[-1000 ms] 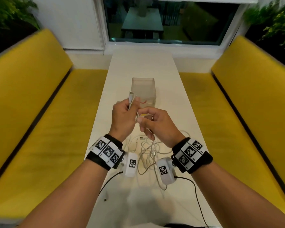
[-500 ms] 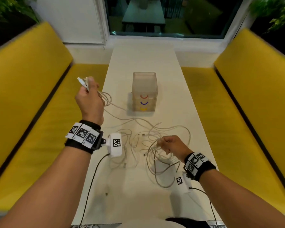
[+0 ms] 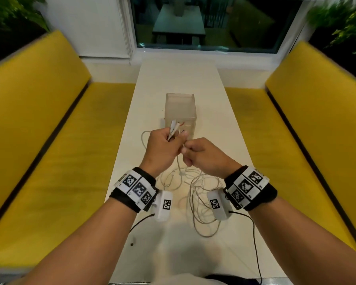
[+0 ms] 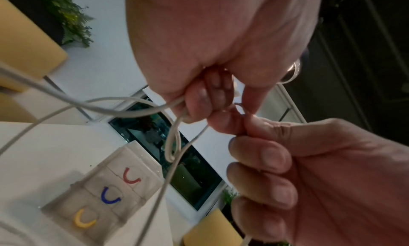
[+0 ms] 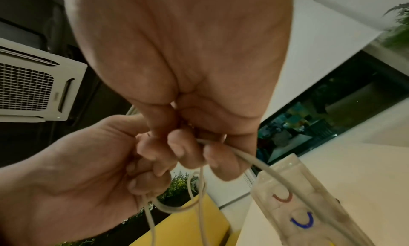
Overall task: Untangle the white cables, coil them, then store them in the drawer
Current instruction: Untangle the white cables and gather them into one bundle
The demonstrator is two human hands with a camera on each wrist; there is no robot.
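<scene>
Above the table (image 3: 179, 239), the left hand (image 3: 162, 149) grips folded cable (image 3: 174, 128) ends while the right hand (image 3: 206, 155) pinches a strand just beside it. The remaining cables (image 3: 197, 194) lie tangled below, near the drawer (image 3: 180, 112). Pulling hard would likely tighten the knot or drag loops off the edge.

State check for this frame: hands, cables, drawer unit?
left hand: raised over the table, grips cable with plug ends sticking up.
right hand: raised beside the left, pinches a cable.
white cables: mostly a loose tangle on the table, strands rising to both hands, not coiled.
drawer unit: upright on the table, all three drawers closed.
</scene>
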